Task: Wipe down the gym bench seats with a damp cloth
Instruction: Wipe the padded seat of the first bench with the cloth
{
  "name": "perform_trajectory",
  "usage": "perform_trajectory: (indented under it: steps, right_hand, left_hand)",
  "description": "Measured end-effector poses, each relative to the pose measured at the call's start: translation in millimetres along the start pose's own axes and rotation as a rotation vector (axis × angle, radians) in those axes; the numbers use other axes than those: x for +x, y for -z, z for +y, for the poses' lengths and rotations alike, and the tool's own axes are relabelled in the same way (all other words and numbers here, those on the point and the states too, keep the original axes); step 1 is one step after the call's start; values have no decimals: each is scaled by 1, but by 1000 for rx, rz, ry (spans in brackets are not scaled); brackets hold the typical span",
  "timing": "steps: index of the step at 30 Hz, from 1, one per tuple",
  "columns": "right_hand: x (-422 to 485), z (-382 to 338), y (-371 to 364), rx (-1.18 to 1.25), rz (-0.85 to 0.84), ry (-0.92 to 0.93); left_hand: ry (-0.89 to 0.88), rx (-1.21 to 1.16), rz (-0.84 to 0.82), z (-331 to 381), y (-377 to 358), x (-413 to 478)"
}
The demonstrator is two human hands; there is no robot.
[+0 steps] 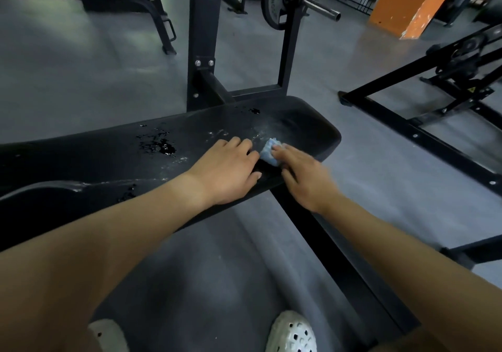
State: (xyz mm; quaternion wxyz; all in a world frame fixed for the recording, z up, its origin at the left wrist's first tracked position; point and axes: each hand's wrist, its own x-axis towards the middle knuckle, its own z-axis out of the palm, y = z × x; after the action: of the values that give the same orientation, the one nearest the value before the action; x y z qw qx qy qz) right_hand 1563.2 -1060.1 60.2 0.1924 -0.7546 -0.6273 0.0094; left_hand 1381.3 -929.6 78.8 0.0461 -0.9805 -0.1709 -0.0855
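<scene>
On the black padded gym bench seat (298,123), near its rounded end, the right hand (304,172) presses a small crumpled blue cloth (269,152) (blur hides whether the fingers curl round it). The left hand (231,169) rests flat beside it, holding nothing. Water drops (163,145) and white smears (217,133) remain, so I judge that much wiping is left. No container shows.
</scene>
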Motion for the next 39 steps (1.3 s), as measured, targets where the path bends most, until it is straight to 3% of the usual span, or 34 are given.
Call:
perform_trajectory:
  steps: [5,8,14,18,24,27,31,37,39]
  right_hand:
    - [16,28,3,-97,123,-334]
    - [22,13,-8,-61,183,-386]
    - [1,-35,-18,44,45,-105]
    - [-1,-23,-4,-3,-74,47]
    - [13,28,9,-116,60,-383]
    - [18,16,2,-77,144,-453]
    - [8,-19,-18,33,188,-327]
    - [-10,-17,-17,15,27,41]
    - [-4,1,-10,19,24,-9]
  left_hand:
    - [-34,43,-37,5,-4,-20]
    - [-28,14,-92,4,-4,-31]
    - [-25,-41,-153,0,8,-31]
    - [0,-87,-173,-3,17,-20]
    - [95,-194,-193,2,20,-13]
    - [145,-188,-170,11,19,-8]
    - [163,-146,-78,23,10,-12]
    - [126,-85,-43,25,9,-9]
    - [112,-49,-58,23,10,-7]
